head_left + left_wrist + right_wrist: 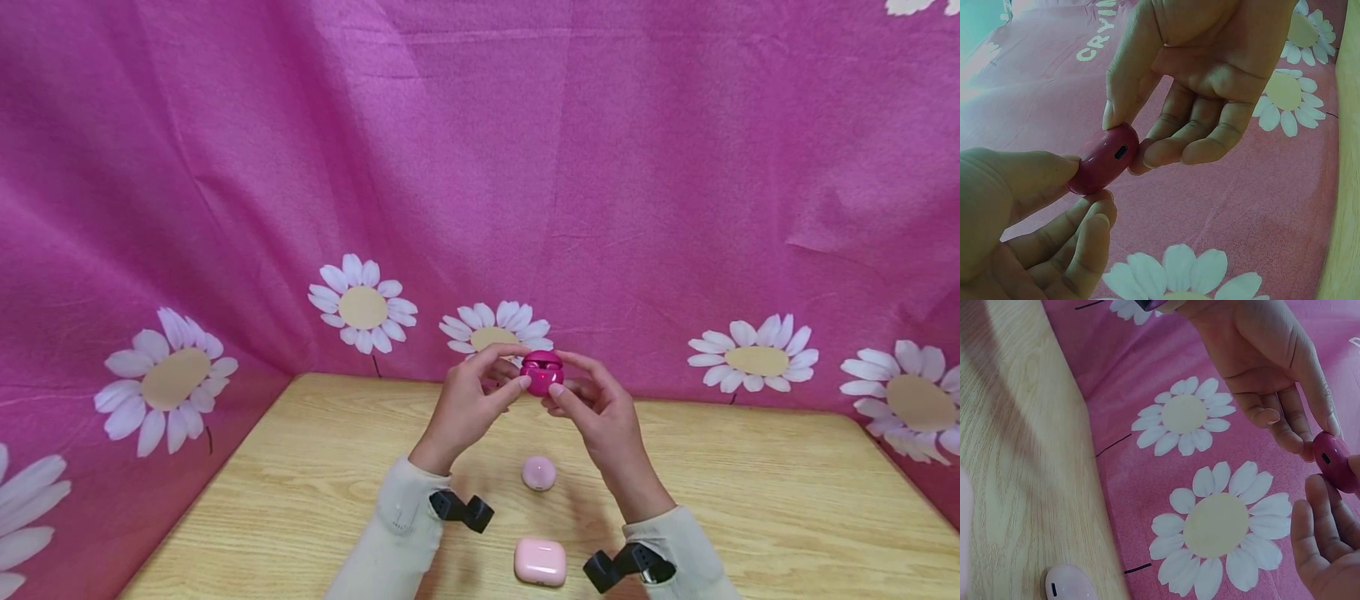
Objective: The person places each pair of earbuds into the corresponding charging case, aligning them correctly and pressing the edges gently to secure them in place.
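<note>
Above the far part of the table, both hands hold a glossy deep-pink earbud charging case (pixel 542 383). Its lid is raised in the head view, with a small red light on the front. My left hand (pixel 467 410) pinches the left side between thumb and fingers. On the opposite side, the thumb and fingers of my right hand (pixel 606 418) pinch it too. A dark charging port shows on the case (pixel 1100 164) in the left wrist view. Parts of the case are hidden by fingertips, and its inside is too small to make out clearly.
On the wooden table (pixel 315 500), a pale pink round case (pixel 539 473) lies below the hands. A pink rounded-rectangular case (pixel 540 562) is nearer the front. Behind the table hangs a magenta cloth (pixel 600 183) with white daisies. Black cameras (pixel 461 510) sit on both wrists.
</note>
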A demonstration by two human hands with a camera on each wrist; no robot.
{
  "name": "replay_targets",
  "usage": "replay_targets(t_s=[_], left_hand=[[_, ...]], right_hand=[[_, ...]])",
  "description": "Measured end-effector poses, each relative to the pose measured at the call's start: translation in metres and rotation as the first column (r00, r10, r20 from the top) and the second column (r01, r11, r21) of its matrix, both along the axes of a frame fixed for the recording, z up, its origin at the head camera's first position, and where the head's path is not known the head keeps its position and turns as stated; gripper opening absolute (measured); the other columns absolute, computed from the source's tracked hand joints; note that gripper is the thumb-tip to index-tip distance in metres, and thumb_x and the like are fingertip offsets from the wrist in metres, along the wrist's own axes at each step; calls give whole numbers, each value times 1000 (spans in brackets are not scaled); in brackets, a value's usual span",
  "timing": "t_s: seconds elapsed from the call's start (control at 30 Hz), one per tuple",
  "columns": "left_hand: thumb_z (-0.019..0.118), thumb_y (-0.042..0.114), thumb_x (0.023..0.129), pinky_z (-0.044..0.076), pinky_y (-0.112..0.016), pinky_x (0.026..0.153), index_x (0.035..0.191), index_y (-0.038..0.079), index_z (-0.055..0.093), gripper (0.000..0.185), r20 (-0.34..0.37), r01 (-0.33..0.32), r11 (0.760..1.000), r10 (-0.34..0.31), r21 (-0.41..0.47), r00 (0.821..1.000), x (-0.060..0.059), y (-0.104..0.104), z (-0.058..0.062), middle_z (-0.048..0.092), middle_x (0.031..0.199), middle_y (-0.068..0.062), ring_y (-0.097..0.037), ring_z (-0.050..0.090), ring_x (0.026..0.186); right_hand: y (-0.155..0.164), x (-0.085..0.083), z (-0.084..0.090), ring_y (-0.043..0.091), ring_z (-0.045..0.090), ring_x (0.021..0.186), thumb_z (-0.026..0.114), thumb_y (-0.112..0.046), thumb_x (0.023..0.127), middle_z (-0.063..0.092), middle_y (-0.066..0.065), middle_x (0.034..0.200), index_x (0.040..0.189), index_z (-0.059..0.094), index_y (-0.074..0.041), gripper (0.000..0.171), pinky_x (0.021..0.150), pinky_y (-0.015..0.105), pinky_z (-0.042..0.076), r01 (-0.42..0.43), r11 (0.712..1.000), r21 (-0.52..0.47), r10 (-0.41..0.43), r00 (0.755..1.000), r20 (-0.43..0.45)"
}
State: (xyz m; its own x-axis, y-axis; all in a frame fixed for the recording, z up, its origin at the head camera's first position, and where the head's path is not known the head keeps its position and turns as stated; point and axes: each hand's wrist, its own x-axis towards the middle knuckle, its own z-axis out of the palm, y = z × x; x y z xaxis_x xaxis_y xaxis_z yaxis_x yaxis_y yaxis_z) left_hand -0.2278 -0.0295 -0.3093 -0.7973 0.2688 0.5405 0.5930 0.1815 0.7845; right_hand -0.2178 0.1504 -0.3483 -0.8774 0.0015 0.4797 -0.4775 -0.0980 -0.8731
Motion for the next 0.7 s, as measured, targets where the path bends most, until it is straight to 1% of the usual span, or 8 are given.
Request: replay_targets(t_s=[0.1, 0.17, 0.23, 0.3, 0.37, 0.43, 0.57, 0.7], left_hand=[[72, 8, 87, 53, -27, 54, 118, 10, 65, 32, -18, 4, 1000, -4, -1, 1000, -10, -1, -11, 69, 87, -10, -19, 63, 67], [72, 11, 87, 53, -27, 54, 118, 14, 66, 32, -19, 5, 1000, -5, -8, 1000, -14, -2, -15, 69, 87, -6, -14, 62, 67], [72, 11, 87, 54, -28, 54, 118, 14, 65, 32, -21, 8, 1000, -8, -7, 1000, -15, -2, -15, 70, 88, -6, -16, 63, 68], [72, 12, 87, 54, -29, 55, 118, 15, 66, 32, -14, 5, 1000, -5, -7, 1000, -15, -2, -15, 70, 88, -6, -21, 64, 68], [72, 11, 87, 53, -28, 54, 118, 13, 65, 32, -22, 8, 1000, -8, -3, 1000, -15, -1, -15, 70, 88, -8, -24, 64, 68], [72, 12, 87, 53, -28, 54, 117, 14, 66, 31, -26, 10, 1000, -10, -4, 1000, -15, -1, -15, 70, 87, -7, -23, 64, 67], [72, 13, 87, 54, -28, 54, 115, 16, 66, 28, -25, 5, 1000, -5, -13, 1000, -15, -1, -14, 69, 85, -4, -16, 63, 67], [72, 13, 87, 54, -28, 54, 113, 17, 67, 27, -19, 6, 1000, -6, -14, 1000, -15, -1, -15, 69, 84, -4, -17, 63, 67]], right_hand=[[0, 0, 0, 20, 68, 76, 64, -2, 91, 70, 8, 88, 130, 54, -2, 40, 72, 33, 57, 2, 1000, -1, -2, 1000, 0], [0, 0, 0, 20, 68, 75, 64, -2, 91, 69, 9, 88, 130, 55, -2, 40, 71, 33, 57, 3, 1000, -1, -3, 1000, -1], [0, -1, 0, 20, 68, 75, 64, -2, 91, 69, 9, 88, 130, 55, -2, 40, 71, 33, 57, 4, 1000, 1, -4, 1000, -7], [0, -1, 0, 19, 68, 75, 64, -1, 91, 70, 8, 87, 129, 55, -1, 39, 71, 33, 57, 5, 1000, 3, -5, 1000, -15], [-1, 0, 1, 19, 68, 74, 64, 0, 91, 70, 8, 87, 129, 55, -1, 39, 71, 33, 57, 6, 1000, 0, -6, 1000, -19], [-1, 0, 1, 18, 68, 74, 63, 0, 91, 70, 7, 87, 128, 55, 1, 38, 71, 33, 57, 5, 1000, 0, -5, 1000, -25], [0, 0, 0, 18, 68, 74, 63, 0, 91, 70, 6, 86, 127, 54, 2, 37, 70, 32, 57, 2, 1000, -6, -2, 1000, -23], [0, -1, -2, 17, 68, 73, 63, 1, 91, 70, 6, 85, 126, 54, 4, 36, 69, 31, 57, -2, 1000, -11, 2, 1000, -28]])
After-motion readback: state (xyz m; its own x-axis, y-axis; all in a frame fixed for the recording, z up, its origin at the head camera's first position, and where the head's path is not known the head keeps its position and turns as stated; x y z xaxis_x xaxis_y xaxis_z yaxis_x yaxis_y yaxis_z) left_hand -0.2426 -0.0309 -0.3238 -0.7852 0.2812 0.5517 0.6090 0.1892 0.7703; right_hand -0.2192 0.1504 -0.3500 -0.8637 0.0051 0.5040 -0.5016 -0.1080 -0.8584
